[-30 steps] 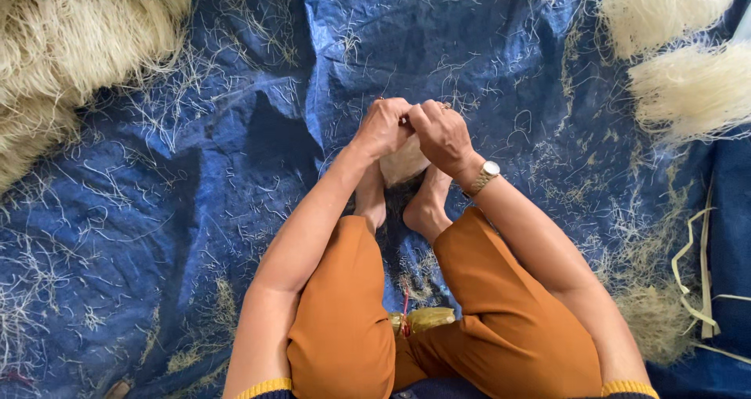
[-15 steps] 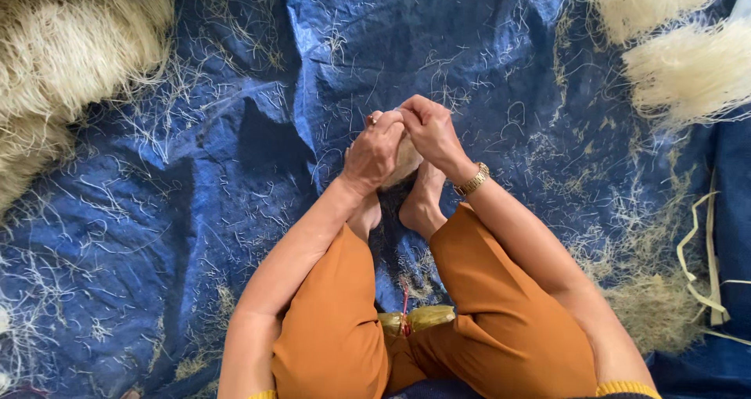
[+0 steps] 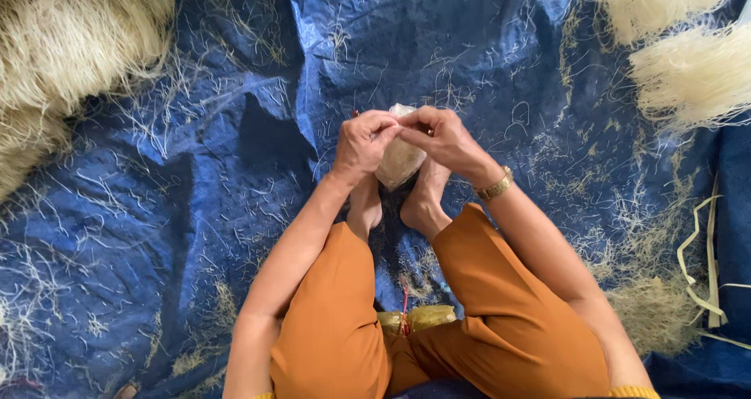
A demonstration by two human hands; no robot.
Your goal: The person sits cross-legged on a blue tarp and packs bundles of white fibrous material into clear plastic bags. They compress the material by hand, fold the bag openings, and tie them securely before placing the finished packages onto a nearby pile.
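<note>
I sit on a blue tarp (image 3: 235, 180) with my knees up in orange trousers. My left hand (image 3: 364, 142) and my right hand (image 3: 440, 137) meet just above my bare feet. Both pinch the top of a small clear plastic bag (image 3: 399, 160) stuffed with pale thin noodles. The bag hangs between my hands, its lower part resting against my feet. A gold wristwatch (image 3: 496, 186) sits on my right wrist. A red thread shows by my left thumb.
Large heaps of pale dried noodles lie at the top left (image 3: 70, 55) and top right (image 3: 680, 47). Broken noodle bits litter the tarp. Pale strips (image 3: 704, 258) lie at the right. A tied yellowish packet (image 3: 415, 318) rests between my thighs.
My hands have stayed together on the bag while the view shifted slightly. The bag's top now shows between my fingers.
</note>
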